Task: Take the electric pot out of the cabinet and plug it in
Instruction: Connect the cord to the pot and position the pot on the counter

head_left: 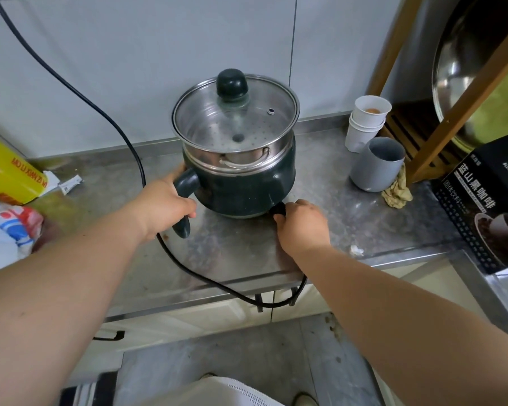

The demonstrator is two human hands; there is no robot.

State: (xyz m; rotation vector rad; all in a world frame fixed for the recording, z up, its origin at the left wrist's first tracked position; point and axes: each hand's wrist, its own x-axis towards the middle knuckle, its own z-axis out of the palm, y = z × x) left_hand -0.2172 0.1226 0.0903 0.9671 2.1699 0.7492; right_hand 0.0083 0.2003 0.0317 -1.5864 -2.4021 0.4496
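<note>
The dark green electric pot [246,186] stands on the steel counter [349,218], with a steel steamer tier and a glass lid with a dark knob on top. My left hand [165,203] is closed around the pot's long handle [185,183] on its left side. My right hand [301,221] pinches the black connector of the power cord [279,208] against the pot's lower right base. The black cord [205,276] loops from there over the counter's front edge, under my left hand, and up the wall to the top left.
Stacked paper cups [364,124] and a grey cup [377,164] stand right of the pot, with a crumpled rag [397,190] beside them. A black coffee box [487,200] and a wooden rack lie far right. A yellow wrap box [6,171] and bags lie left. Cabinet doors sit below.
</note>
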